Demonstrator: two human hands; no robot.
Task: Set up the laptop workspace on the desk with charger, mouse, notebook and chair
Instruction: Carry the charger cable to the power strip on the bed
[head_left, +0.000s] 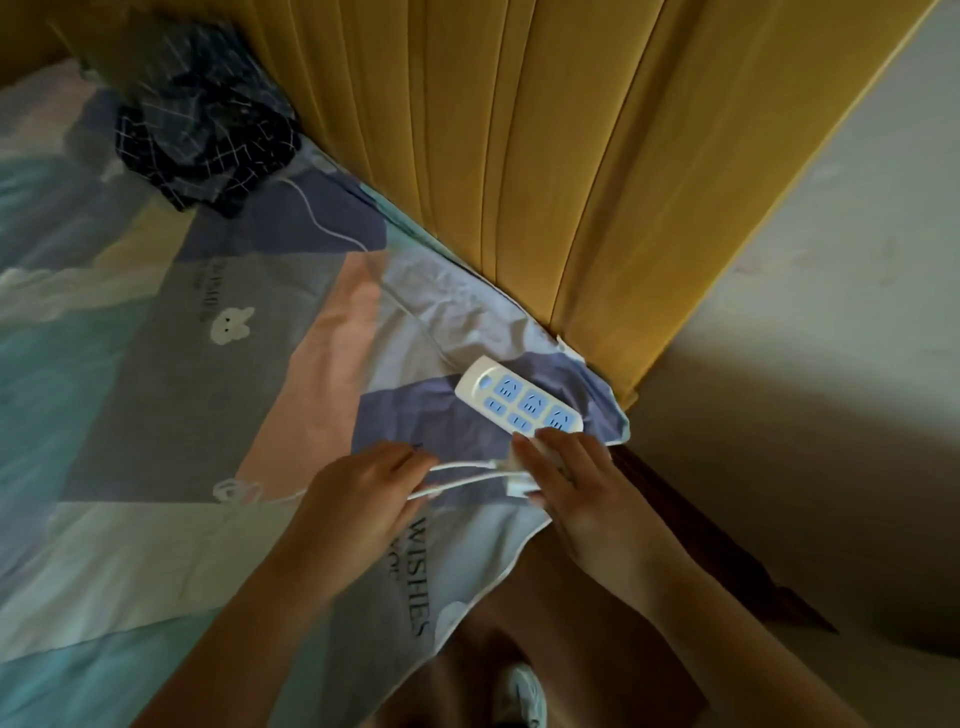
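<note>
A bed (156, 364) covered with a patchwork-printed sheet in pink, grey, lavender and teal is seen from above, bordered at the top by a mustard-yellow padded headboard (597, 156) and at the right by a pale wall (831, 312). A white power strip (519, 402) with blue socket faces is laid at the corner of the bed, just beside the headboard. The right hand (571, 483) is placed palm down at the near end of the strip, its fingers spread and covering a white plug or adapter (519, 487); whether this is actually gripped cannot be told. The left hand (363, 493) is curled loosely around a white cable (467, 470), which is stretched in two strands between the hands. A further length of thin white cord (311, 213) is traced across the sheet toward a crumpled dark checked garment (208, 130) near the headboard. A shoe (519, 696) is visible on the floor below.
</note>
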